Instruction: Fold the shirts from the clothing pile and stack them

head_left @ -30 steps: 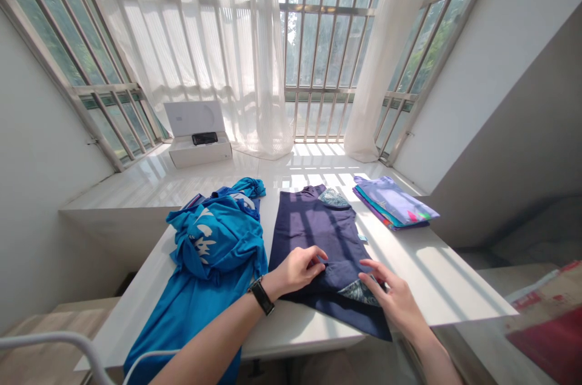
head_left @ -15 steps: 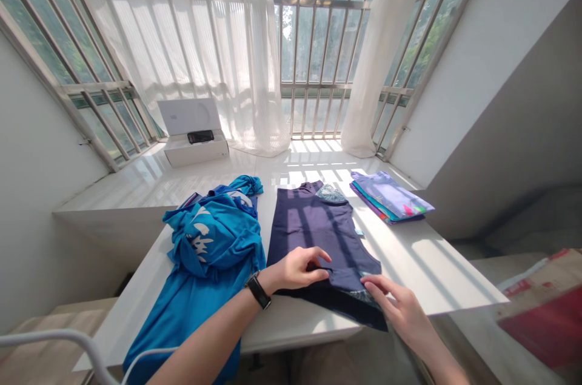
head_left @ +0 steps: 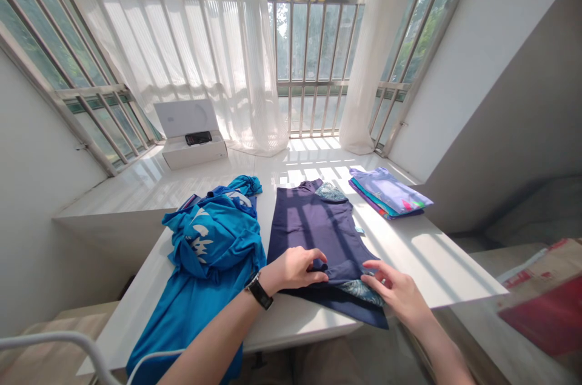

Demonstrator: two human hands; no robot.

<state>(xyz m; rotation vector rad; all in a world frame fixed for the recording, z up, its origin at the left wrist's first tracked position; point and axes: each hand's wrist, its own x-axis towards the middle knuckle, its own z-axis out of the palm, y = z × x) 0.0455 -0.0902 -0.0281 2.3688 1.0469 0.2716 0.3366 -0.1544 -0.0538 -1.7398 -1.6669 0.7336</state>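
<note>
A dark navy sleeveless top point(head_left: 309, 221) lies flat on the white table in front of me, its lower edge turned up. Pale blue leaf-patterned fabric point(head_left: 361, 292) shows at the lower right, and another patterned patch point(head_left: 330, 192) at the neck. My left hand point(head_left: 297, 268), with a black watch on the wrist, grips the top's lower edge between thumb and fingers. My right hand point(head_left: 395, 291) holds the lower right corner by the patterned fabric, between thumb and index finger. A bunched blue T-shirt point(head_left: 213, 233) with white print lies left of the top.
Folded purple and teal clothes point(head_left: 391, 191) are stacked at the table's right. On the sill stands an open white box point(head_left: 195, 154) with a black device point(head_left: 198, 138) on it. A white curved tube point(head_left: 86, 348) crosses the lower left. A red-and-tan bag point(head_left: 543, 300) sits at the right.
My right hand has lifted its index finger a little from the thumb. More of the patterned fabric shows at the lower right. My left hand stays nearly in place.
</note>
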